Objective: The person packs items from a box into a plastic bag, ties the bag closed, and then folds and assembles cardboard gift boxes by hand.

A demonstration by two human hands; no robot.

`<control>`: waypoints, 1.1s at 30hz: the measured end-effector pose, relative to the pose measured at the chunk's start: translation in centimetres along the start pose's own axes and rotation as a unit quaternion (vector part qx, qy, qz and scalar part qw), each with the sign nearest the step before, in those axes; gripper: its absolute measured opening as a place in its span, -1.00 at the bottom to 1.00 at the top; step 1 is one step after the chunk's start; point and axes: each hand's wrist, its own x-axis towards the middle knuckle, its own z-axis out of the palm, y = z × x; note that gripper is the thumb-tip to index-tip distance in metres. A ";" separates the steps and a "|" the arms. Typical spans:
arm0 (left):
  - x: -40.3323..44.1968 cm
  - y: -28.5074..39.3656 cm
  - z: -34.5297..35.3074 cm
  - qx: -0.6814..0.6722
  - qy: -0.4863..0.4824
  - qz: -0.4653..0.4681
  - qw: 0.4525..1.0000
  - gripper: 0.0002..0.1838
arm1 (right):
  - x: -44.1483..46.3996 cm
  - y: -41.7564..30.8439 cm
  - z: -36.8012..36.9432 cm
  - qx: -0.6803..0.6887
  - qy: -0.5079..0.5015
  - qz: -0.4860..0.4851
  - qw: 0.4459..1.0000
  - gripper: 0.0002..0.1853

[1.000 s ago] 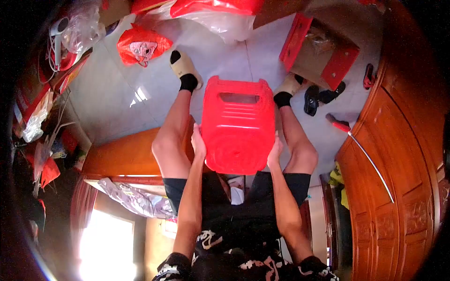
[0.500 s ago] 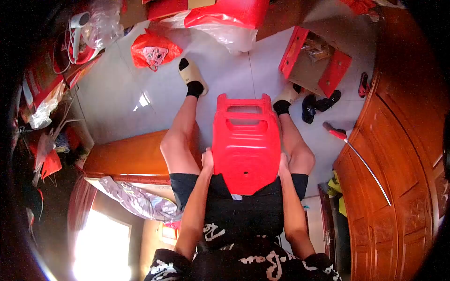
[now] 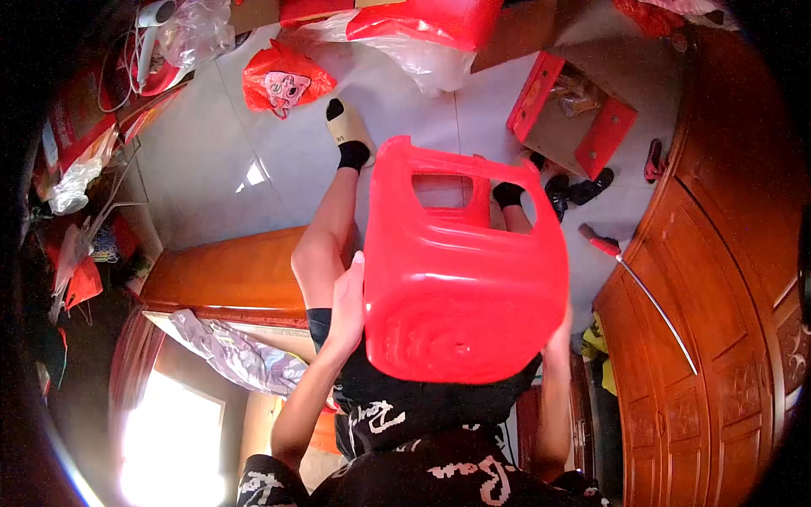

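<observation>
Dryer [image 3: 146,49] is up at the far left, then an orange bag [image 3: 269,68] on the floor. My left hand [image 3: 346,308] is pressed pretty flat on the left side of a red stool [image 3: 465,291], tipped over my lap, seat near, legs far. Right hand [image 3: 560,331] is at its right side, mostly hidden, can't tell how the fingers sit. Further right: open box [image 3: 604,139], dark shoes [image 3: 591,188], wood panels [image 3: 726,338].
</observation>
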 end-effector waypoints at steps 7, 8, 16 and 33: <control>5.9 6.2 -0.1 -0.040 0.032 0.122 0.991 -0.52 | 6.5 -2.4 5.8 -0.027 0.035 -0.155 0.987 -0.60; 7.9 7.0 0.8 -0.070 0.045 0.135 0.987 -0.50 | 9.3 -2.2 7.5 -0.020 0.020 -0.170 0.985 -0.59; 24.9 -6.8 -0.9 -0.084 0.058 0.093 0.990 -0.36 | 26.6 7.4 8.8 -0.084 -0.065 -0.133 0.985 -0.52; 27.3 -17.4 -2.8 0.102 -0.141 -0.138 0.975 -0.21 | 28.0 18.2 3.5 -0.326 0.061 -0.063 0.941 -0.37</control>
